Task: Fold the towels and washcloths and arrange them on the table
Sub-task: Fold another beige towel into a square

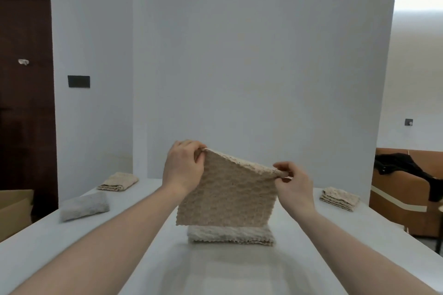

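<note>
fingers (201,151) of both hands are pinching a beige washcloth (227,196) by its top corners.
left hand (183,166) and right hand (293,185) are holding it hanging over a folded cloth (231,235) lying on the white table (215,270).

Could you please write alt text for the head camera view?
Two hands, left hand and right hand, pinch the top corners of a beige washcloth, hanging above a folded cloth on a white table. Three folded piles sit farther back.
</note>
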Demonstrator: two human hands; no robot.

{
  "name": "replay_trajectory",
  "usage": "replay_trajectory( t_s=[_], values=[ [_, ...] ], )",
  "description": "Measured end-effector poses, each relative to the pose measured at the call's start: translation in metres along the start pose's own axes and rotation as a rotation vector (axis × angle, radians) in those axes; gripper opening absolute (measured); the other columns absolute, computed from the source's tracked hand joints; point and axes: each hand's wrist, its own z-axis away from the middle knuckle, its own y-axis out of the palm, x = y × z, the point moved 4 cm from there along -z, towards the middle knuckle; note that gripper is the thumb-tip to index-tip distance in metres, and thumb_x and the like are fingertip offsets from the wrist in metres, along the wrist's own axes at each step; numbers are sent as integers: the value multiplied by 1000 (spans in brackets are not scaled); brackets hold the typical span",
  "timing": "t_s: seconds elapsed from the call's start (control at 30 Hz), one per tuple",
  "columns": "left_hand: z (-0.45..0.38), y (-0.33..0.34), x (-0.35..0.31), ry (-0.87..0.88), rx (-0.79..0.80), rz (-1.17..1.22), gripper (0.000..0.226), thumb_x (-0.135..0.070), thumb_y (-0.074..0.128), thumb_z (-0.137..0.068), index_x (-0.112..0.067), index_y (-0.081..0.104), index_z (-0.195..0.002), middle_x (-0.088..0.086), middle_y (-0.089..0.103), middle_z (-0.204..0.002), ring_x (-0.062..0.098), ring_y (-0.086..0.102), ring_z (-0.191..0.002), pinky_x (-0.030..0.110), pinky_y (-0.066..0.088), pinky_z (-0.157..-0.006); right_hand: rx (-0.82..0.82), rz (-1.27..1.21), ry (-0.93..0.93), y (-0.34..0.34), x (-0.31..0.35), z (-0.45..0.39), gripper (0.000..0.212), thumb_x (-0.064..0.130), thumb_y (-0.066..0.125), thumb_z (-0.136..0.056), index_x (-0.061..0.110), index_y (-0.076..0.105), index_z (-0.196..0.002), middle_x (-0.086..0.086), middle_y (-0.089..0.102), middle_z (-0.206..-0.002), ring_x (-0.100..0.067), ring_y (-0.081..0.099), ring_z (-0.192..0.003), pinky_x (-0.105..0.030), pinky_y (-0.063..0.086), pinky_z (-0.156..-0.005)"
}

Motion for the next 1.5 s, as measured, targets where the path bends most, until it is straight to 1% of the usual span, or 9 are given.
replay_trajectory(
  t_s=[0.17, 0.37, 0.57, 0.67, 0.77, 0.93, 1.17, 1.37, 1.5],
  values=[
    [-2, -52, -38, 72, -16, -23, 15, -34, 61, -97, -30, 73, -106, -17, 68, -94, 8, 48, -99, 35, 47, -94, 70, 79, -133, -34, 43, 23, 30, 5, 73, -80, 31, 71, -95, 14, 62, -101, 7, 56, -96, -9, 40, -72],
    [6, -107, -64, 108, 16, -41, 6, -39, 64, -94, -37, 68, -90, -22, 58, -76, 9, 52, -89, 33, 46, -81, 33, 88, -239, -70, 78, 47, 23, 8, 60, -92, 29, 68, -87, 8, 68, -78, -7, 57, -71, -12, 38, -59],
    [21, -127, -61, 11, 112, -71, 25, -54, 68, -89, -31, 66, -78, -17, 64, -72, 2, 59, -75, 27, 46, -64, 56, 64, -210, -88, 88, 53, 23, 12, 60, -95, 30, 70, -85, -4, 66, -70, -7, 44, -54, -20, 37, -53],
    [30, -119, -47, -69, 215, -59, 30, -59, 68, -86, -31, 66, -75, -18, 66, -74, 4, 62, -78, 29, 51, -68, 94, 74, -147, -89, 76, 52, 18, 21, 61, -98, 24, 70, -82, -4, 61, -64, -12, 45, -56, -29, 38, -55],
    [42, -97, -27, -163, 395, -78, 21, -50, 70, -89, -31, 69, -80, -17, 68, -81, 8, 64, -83, 33, 56, -77, 137, 119, -91, -85, 56, 53, 33, 35, 63, -98, 14, 63, -73, 4, 49, -59, -14, 42, -56, -32, 35, -57],
    [75, -46, 1, -264, 635, -96, 11, -40, 69, -92, -31, 72, -87, -15, 71, -87, 11, 68, -86, 31, 56, -82, 215, 238, 12, -68, 9, 58, 30, 38, 66, -95, 20, 69, -71, 2, 68, -69, -16, 55, -59, -30, 42, -60],
    [91, 17, 33, -412, 514, -139, 21, -51, 69, -87, -30, 74, -88, -13, 63, -83, 17, 63, -87, 28, 48, -69, 229, 281, 144, -32, -55, 47, 36, 26, 68, -94, 13, 60, -61, -8, 64, -63, -20, 51, -61, -32, 38, -59],
    [90, 64, 53, -534, 447, -136, 19, -50, 71, -88, -31, 75, -89, -15, 61, -79, 18, 62, -85, 26, 43, -67, 217, 260, 238, -3, -93, 27, 26, 20, 61, -95, 22, 70, -71, 2, 71, -64, -18, 72, -60, -38, 61, -65],
    [90, 81, 64, -569, 405, -97, 19, -49, 69, -89, -31, 75, -89, -14, 69, -88, 17, 64, -87, 27, 46, -69, 209, 269, 253, 10, -110, 20, 22, 20, 60, -92, 28, 72, -76, 5, 73, -71, -21, 73, -71, -45, 63, -73]
  ],
)
